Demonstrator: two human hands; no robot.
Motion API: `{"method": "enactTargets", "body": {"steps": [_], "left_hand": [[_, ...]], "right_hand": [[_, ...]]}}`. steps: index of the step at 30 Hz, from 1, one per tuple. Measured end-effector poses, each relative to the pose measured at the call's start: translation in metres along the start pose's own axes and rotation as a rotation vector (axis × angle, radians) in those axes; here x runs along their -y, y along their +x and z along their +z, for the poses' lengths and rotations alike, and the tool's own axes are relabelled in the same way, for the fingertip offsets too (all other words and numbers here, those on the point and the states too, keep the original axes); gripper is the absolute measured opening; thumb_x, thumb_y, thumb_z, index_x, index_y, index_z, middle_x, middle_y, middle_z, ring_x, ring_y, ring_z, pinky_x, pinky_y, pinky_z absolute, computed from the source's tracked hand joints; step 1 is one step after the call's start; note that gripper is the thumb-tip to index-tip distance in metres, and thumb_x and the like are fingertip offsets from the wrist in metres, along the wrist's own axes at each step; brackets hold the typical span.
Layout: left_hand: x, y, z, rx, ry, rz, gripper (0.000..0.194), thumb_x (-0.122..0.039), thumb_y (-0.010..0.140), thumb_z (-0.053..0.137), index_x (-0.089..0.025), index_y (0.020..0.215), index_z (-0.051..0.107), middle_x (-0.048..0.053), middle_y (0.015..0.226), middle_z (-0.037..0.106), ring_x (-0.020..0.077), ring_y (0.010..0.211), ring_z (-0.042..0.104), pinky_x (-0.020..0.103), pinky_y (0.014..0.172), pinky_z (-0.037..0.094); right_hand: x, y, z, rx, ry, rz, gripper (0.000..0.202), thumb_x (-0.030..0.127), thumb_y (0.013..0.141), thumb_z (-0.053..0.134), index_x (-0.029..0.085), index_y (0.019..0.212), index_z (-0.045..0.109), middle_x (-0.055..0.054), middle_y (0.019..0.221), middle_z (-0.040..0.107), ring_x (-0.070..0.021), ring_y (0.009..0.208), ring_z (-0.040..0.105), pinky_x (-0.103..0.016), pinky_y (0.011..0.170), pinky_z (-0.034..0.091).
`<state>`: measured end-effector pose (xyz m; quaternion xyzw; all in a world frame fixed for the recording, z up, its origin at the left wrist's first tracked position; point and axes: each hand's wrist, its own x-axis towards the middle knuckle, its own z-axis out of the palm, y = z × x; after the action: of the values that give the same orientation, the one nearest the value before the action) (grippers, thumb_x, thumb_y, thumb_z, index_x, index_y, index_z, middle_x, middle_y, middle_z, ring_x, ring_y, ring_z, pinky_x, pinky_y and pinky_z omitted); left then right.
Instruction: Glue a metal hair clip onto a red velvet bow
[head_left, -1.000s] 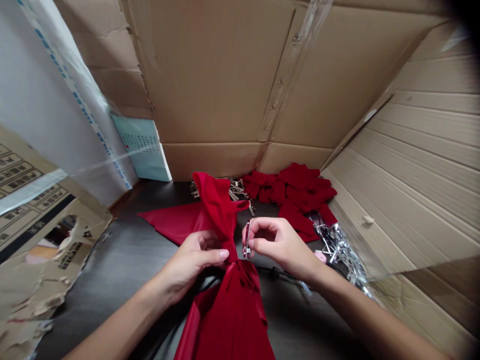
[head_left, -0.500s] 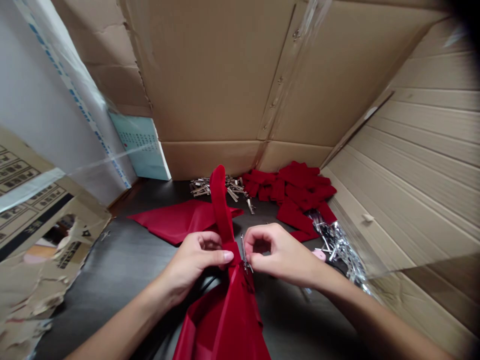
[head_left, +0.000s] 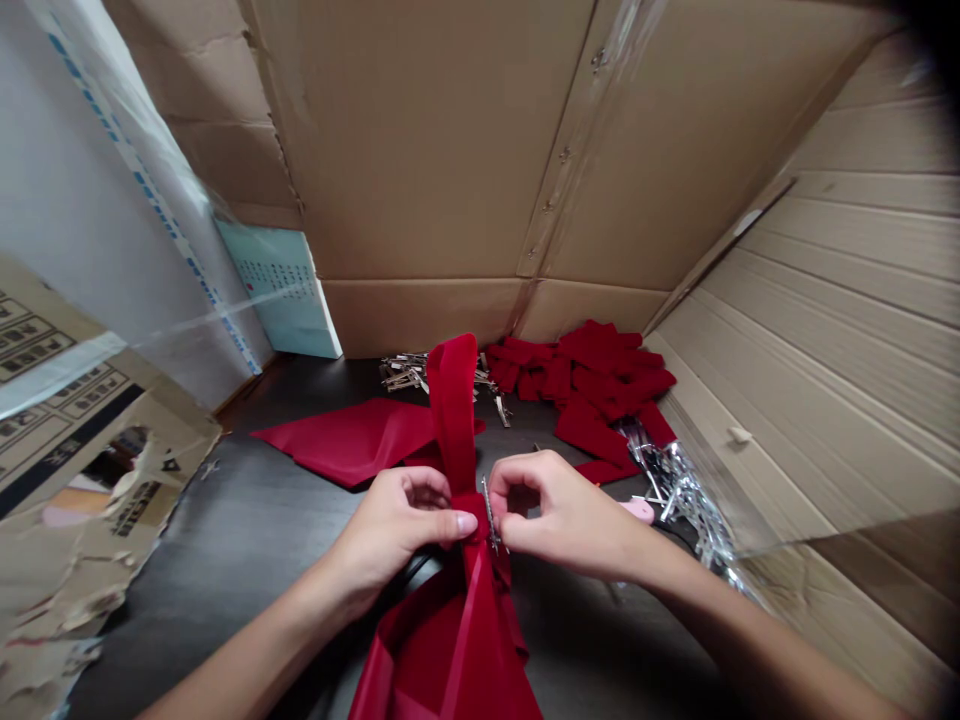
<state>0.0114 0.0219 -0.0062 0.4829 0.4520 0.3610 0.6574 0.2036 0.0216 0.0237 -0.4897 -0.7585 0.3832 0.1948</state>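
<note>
One red cloth bow, held over the middle of the dark table, gathered at its waist by a narrow red band; an upright loop rises above the band and broader folds spread below it, running out of view at the bottom edge. One left hand, closed on the bow at the band, thumb laid across the front, fingers partly hidden behind the cloth. One right hand, fingertips drawn together in a narrow pinch on one slim metal clip, which stands nearly upright just beside the right edge of the band (whether it touches the cloth cannot be told). One flat red piece of cloth, pointed at its left end, lying on the table behind the left hand; its right end is hidden by the bow. One heap of metal clips, behind the loop. One pile of red cloth strips, to the right of the clips, against the rear cardboard. One tangle of silvery strips, in front of that pile, along the right cardboard. One pale blue booklet, leaning at the back left.
</note>
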Motion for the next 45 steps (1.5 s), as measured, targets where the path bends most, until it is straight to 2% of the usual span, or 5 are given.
{"method": "enactTargets", "body": {"steps": [21,27,36,45], "left_hand": [[0.0013,-0.0006,0.0004,0.037,0.023,0.02,0.029,-0.027,0.06,0.083,-0.01,0.075,0.065,0.0,0.066,0.062,0.0098,0.059,0.052,0.023,0.059,0.04],[-0.0014,-0.0019,0.0022,0.062,0.039,0.016,0.031,-0.028,0.062,0.082,-0.009,0.081,0.068,0.004,0.071,0.065,0.0123,0.062,0.055,0.025,0.062,0.042],[-0.0026,-0.0028,0.0029,0.078,0.024,0.008,0.027,-0.027,0.062,0.082,-0.01,0.077,0.066,0.006,0.076,0.068,0.0182,0.073,0.061,0.029,0.07,0.046],[-0.0007,-0.0017,0.0019,0.108,-0.011,0.008,0.03,-0.024,0.065,0.08,-0.011,0.09,0.072,0.009,0.087,0.072,0.0214,0.082,0.065,0.03,0.076,0.048]], "right_hand": [[-0.0056,0.0011,0.0005,0.015,-0.051,0.013,0.006,0.021,0.069,0.055,0.017,0.066,0.057,0.003,0.063,0.059,-0.0107,0.059,0.049,-0.022,0.057,0.036],[-0.0063,0.0009,-0.0017,0.033,-0.04,0.005,0.006,0.02,0.07,0.055,0.017,0.067,0.058,0.002,0.063,0.06,-0.0106,0.059,0.05,-0.023,0.058,0.036],[-0.0066,0.0003,-0.002,0.035,-0.027,0.017,0.006,0.02,0.07,0.056,0.017,0.066,0.058,0.003,0.063,0.06,-0.0103,0.058,0.049,-0.022,0.056,0.035],[-0.0049,0.0009,-0.0025,0.034,-0.022,0.028,0.005,0.019,0.07,0.057,0.016,0.067,0.059,0.002,0.063,0.061,-0.0102,0.058,0.05,-0.023,0.057,0.036]]}}
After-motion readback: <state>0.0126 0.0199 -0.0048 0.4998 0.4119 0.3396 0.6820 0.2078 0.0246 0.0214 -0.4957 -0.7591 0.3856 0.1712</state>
